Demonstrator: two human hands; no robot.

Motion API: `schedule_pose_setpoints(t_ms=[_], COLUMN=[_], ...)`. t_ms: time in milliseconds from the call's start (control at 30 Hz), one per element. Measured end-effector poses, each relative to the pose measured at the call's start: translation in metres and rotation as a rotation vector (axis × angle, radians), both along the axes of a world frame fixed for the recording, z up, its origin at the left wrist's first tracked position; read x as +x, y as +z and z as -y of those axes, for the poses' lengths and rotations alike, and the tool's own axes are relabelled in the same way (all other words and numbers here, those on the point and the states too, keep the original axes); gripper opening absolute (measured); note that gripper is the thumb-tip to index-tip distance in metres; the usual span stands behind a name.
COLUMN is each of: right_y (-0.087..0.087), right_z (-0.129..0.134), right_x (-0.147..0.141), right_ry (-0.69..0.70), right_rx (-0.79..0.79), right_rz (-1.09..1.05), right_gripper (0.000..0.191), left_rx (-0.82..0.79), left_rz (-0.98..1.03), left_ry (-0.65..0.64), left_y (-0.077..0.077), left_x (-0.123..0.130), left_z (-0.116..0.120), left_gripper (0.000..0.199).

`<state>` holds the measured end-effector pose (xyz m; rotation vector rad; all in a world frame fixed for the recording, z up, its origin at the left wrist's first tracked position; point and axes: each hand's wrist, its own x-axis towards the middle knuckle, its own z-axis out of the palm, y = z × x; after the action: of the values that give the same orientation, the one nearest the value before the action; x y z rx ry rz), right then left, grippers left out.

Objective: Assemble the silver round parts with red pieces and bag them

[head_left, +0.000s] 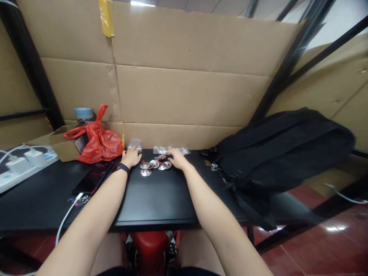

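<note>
Several small shiny metal discs with red bits at their middles, like finger cymbals, lie loosely grouped on the black table. My left hand, with a dark band on its wrist, rests left of them. Its fingers are stretched out at the edge of a small clear plastic packet. To the right of the discs, my right hand reaches in with fingers apart, its fingertips beside the rearmost disc. Behind that hand lies a longer clear packet with red bits inside.
A red plastic bag and a cardboard box stand at the back left. A dark phone, a white power strip and a cable lie left. A black backpack fills the right. Cardboard walls the back.
</note>
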<state>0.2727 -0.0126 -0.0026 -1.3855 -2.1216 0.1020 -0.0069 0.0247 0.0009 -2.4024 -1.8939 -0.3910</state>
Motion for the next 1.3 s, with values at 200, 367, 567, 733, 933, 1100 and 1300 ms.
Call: schedule_pose_setpoints(t_ms=[200, 367, 567, 733, 933, 1100, 1300], right_y=[0.002, 0.003, 0.01, 0.014, 0.015, 0.011, 0.009], right_z=[-0.006, -0.005, 0.005, 0.009, 0.015, 0.009, 0.002], right_x=[-0.011, -0.014, -0.011, -0.007, -0.02, -0.025, -0.018], right_ry=[0.132, 0.103, 0.201, 0.139, 0.242, 0.162, 0.102], right_rx=[-0.047, -0.057, -0.242, -0.188, -0.266, -0.198, -0.178], right_rz=[0.014, 0.002, -0.233, -0.335, -0.249, -0.227, -0.282], right_gripper=[0.033, 0.023, 0.037, 0.03, 0.023, 0.015, 0.031], left_rx=[-0.024, -0.045, -0.031, -0.013, 0.002, 0.007, 0.026], left_rz=[-0.006, -0.014, -0.007, 0.008, 0.014, 0.031, 0.04], left_ry=[0.034, 0.036, 0.047, 0.048, 0.045, 0.045, 0.05], left_y=[-0.001, -0.001, -0.001, -0.004, -0.005, -0.001, -0.001], left_x=[0.0, -0.001, -0.001, -0.002, -0.002, -0.001, -0.002], left_z=[0.0, 0.0, 0.001, -0.001, -0.002, 0.002, 0.004], left_gripper=[0.047, 0.047, 0.048, 0.048, 0.051, 0.053, 0.053])
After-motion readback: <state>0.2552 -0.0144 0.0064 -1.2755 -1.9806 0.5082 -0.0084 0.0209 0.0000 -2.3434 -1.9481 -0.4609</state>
